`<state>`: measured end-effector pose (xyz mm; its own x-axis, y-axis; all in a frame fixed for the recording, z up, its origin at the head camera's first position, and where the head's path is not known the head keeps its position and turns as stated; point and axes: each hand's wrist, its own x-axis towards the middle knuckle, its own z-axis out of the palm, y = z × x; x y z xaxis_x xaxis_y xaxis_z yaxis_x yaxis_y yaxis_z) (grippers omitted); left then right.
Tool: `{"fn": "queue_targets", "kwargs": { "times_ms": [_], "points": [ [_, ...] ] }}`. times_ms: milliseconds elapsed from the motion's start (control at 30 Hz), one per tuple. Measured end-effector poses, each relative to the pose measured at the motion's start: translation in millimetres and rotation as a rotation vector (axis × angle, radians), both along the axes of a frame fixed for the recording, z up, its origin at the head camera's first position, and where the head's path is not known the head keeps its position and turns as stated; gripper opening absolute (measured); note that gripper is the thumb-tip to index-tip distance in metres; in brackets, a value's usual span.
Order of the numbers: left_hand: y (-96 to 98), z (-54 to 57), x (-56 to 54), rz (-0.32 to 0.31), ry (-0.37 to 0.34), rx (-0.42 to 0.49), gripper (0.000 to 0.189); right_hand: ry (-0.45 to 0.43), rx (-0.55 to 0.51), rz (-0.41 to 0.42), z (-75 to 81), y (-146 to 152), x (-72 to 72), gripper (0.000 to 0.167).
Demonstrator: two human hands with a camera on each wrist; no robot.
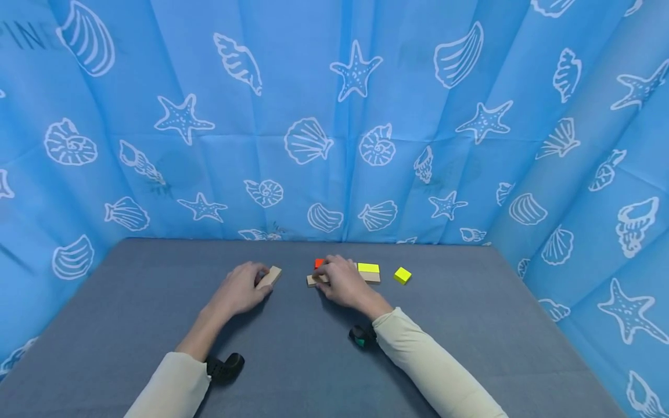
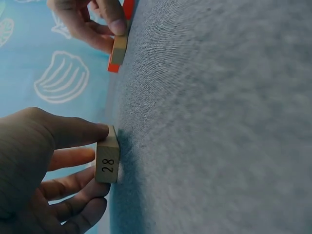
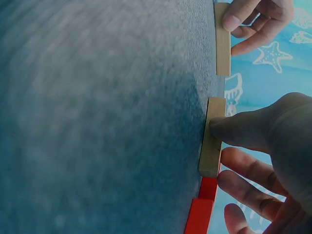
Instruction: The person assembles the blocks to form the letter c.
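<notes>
My left hand (image 1: 241, 288) pinches a plain wooden block (image 1: 269, 277) between thumb and fingers, and its end carries the number 28 in the left wrist view. To its right, my right hand (image 1: 342, 283) grips another long wooden block (image 3: 212, 146) at table level, thumb on the near side. Just behind that block is a red block (image 1: 319, 263); in the right wrist view a further red block (image 3: 199, 214) shows past the block's end. In the head view the right hand partly covers these pieces.
Right of my right hand, a yellow block (image 1: 368, 267) adjoins a wooden block (image 1: 370, 277). A separate yellow block (image 1: 402, 275) lies farther right on the grey tabletop (image 1: 292, 366). A blue curtain (image 1: 313, 191) with white shells and starfish hangs along the back edge and sides.
</notes>
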<state>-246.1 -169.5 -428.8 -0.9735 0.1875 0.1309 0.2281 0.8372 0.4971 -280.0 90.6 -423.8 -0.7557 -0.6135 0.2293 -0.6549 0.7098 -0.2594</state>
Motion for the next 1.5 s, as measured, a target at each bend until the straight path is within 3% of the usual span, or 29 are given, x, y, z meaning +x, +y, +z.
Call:
{"fn": "queue_targets", "kwargs": {
  "times_ms": [167,400,567,800,1033,1500],
  "points": [
    [-2.6,0.2,7.4,0.022,-0.007,0.003,0.042,-0.032,0.009,0.016,0.2,-6,-0.1,0.016],
    [-0.8,4.4,14.3,0.046,-0.075,-0.008,0.051,-0.032,-0.001,0.04,-0.6,-15,1.3,0.017],
    [-3.8,2.0,16.5,0.003,-0.079,0.034,0.051,-0.036,-0.004,0.049,-0.3,-21,1.4,0.017],
    [-13.7,-1.3,16.1,-0.075,-0.099,0.172,0.038,-0.072,-0.007,0.07,1.3,-32,-3.6,0.019],
    [-16.6,4.4,16.3,-0.074,-0.142,0.208,0.036,-0.129,-0.007,0.069,3.7,-42,-9.9,0.021],
    [-24.2,3.4,15.2,-0.101,-0.16,0.244,0.034,-0.18,-0.018,0.048,2.4,-68,-17.3,0.024]
  ]
}}
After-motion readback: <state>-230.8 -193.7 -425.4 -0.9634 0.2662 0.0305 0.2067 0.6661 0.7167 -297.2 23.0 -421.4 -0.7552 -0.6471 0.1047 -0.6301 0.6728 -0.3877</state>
